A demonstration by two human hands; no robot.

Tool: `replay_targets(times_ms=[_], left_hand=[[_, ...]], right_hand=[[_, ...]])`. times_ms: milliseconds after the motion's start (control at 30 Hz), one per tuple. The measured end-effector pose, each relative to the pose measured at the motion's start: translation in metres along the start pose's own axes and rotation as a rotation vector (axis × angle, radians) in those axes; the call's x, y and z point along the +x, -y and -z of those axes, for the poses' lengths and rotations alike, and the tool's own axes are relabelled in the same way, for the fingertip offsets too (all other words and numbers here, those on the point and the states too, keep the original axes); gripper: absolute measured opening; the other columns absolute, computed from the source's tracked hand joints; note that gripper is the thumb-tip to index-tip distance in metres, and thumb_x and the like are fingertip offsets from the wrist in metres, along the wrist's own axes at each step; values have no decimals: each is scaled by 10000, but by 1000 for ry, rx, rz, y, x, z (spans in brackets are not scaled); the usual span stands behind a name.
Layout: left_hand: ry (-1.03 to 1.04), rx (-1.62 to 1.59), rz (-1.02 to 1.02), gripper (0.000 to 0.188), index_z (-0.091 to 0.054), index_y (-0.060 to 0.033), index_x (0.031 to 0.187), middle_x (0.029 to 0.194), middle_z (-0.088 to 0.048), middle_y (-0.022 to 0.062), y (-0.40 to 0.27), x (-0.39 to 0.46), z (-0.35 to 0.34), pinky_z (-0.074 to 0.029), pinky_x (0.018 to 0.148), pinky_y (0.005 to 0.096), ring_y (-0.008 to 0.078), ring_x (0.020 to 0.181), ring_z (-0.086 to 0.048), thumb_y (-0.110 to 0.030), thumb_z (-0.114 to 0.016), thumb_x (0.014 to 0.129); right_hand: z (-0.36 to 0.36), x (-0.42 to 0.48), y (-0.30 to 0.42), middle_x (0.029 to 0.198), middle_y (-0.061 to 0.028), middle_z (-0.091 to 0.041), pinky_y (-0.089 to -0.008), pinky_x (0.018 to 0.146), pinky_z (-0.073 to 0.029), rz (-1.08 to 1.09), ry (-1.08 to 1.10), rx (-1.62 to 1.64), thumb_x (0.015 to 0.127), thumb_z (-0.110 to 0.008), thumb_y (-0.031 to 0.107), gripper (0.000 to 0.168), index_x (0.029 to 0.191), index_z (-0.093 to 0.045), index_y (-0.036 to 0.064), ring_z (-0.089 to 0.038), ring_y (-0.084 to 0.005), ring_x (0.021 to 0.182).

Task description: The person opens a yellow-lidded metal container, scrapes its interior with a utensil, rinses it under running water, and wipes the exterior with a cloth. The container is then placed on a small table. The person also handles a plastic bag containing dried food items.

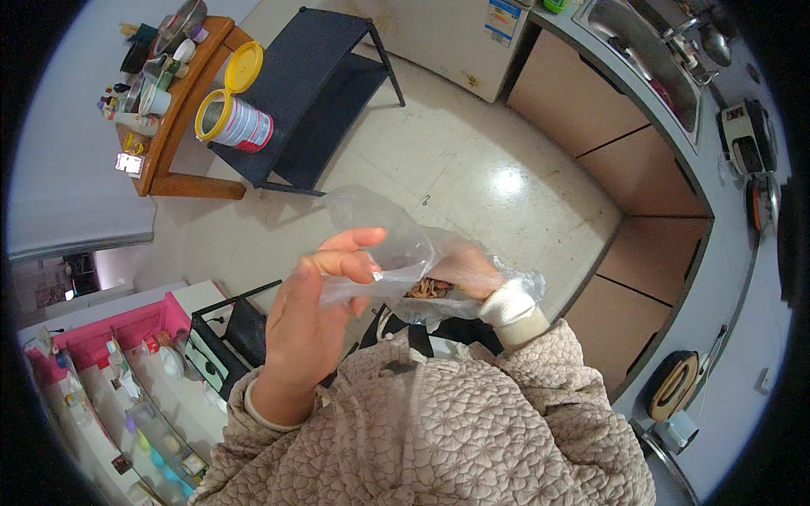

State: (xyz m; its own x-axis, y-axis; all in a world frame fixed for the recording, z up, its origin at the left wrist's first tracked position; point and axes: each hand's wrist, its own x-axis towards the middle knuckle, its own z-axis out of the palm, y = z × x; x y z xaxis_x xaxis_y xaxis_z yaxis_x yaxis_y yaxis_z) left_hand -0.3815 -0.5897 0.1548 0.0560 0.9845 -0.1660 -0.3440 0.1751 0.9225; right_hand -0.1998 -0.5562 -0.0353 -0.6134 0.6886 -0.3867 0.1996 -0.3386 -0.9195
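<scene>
A clear plastic bag [386, 243] hangs in front of my chest, with brown dried pieces [430, 288] visible inside it. My left hand [316, 297] pinches the gathered film on the left side of the bag, its upper fingers curled over. On the other side, my right hand [471, 269] shows blurred through the film; its fingers are mostly hidden, and I cannot tell whether it is inside the bag or behind it. A white ribbed cuff [516, 310] surrounds the right wrist, touching the crumpled plastic.
A lidded tin [243, 126], its yellow cap flipped up, stands on a black metal rack [310, 69]. Jars and bottles crowd a wooden table [190, 95] at upper left. Pink-edged shelving [114, 322] is lower left. A counter [721, 253] with a sink [645, 63] curves along the right.
</scene>
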Motion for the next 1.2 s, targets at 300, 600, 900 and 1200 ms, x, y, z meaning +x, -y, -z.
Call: replay_targets(times_ms=[300,600,900,1200], left_hand=[[4,-42,37,458,-548,10,918,1191,-417,216,-6,0,-6,-365,697,279,146,757,-437,-327,-239,940],[16,-91,95,463,-539,35,927,1215,-404,228,-13,3,-13,-367,698,259,139,751,-438,-316,-237,939],[76,31,128,452,-538,33,948,1218,-433,203,-19,-4,-17,-367,706,248,124,773,-444,-310,-245,937],[24,172,86,458,-540,16,927,1189,-441,256,-22,-12,-20,-397,654,271,182,825,-516,-327,-238,938]], right_hand=[[15,-38,12,943,-79,-594,-246,669,-492,-128,38,539,815,-582,201,313,1069,-542,25,-575,-150,836],[11,-61,22,1069,-142,-542,-392,706,-545,-176,-122,979,813,-593,201,391,1135,-453,29,-579,-259,931],[16,-63,22,1104,-172,-521,-422,708,-540,-194,-57,1010,846,-540,188,371,1155,-428,16,-566,-289,959],[12,-65,34,1084,-156,-540,-340,658,-562,-131,-8,987,839,-551,243,399,1150,-445,18,-581,-254,938]])
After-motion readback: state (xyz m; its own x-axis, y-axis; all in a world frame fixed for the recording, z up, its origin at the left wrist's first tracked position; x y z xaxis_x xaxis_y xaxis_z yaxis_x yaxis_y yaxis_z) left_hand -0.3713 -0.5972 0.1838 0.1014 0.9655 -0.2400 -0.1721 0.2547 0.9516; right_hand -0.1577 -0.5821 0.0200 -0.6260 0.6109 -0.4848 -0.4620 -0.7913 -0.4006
